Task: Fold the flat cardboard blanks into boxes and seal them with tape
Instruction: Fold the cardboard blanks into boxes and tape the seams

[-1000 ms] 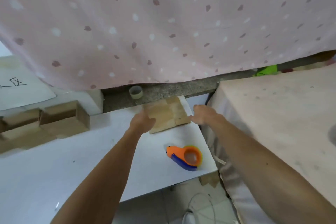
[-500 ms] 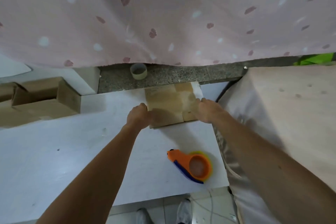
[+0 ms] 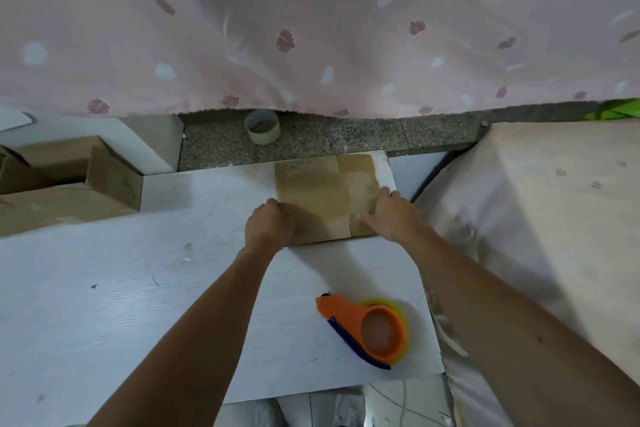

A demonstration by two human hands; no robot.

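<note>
Nearest, a strip of tiled floor (image 3: pixel 391 406) shows below the bench's near edge. Both bare forearms reach away from the camera over the white bench (image 3: pixel 104 305).

On the bench's near right part lies an orange dispenser (image 3: pixel 367 331) with a blue underside and a yellowish roll. It sits between the two forearms, touched by neither hand and well apart from the blank.

Farther on, the blank (image 3: pixel 322 194) lies flat at the bench's far right, its far edge at the bench's far edge. The left hand (image 3: pixel 268 227) is at its near left corner. The fingers (image 3: pixel 275 205) are curled tight at the blank's left edge and clamped on the cardboard; the fingertips are hidden. The right hand (image 3: pixel 393 217) is at the blank's right side. The thumb lies flat on top, pointing left, and the fingers (image 3: pixel 389 192) bend over the right edge, gripping it. A white strip (image 3: pixel 382 166) shows just beyond that edge.

To the right, just beside the bench, a pale cloth (image 3: pixel 519 218) covers a raised surface. At the far left stand brown boxes (image 3: pixel 69 184), the nearest with its top open.

Beyond the bench runs a speckled stone ledge (image 3: pixel 346 137), with a tape roll (image 3: pixel 261 126) standing on it, left of the blank. A pink curtain (image 3: pixel 311 28) with leaf prints hangs over the ledge and fills the far view. A bit of green (image 3: pixel 613 111) shows at the far right.
</note>
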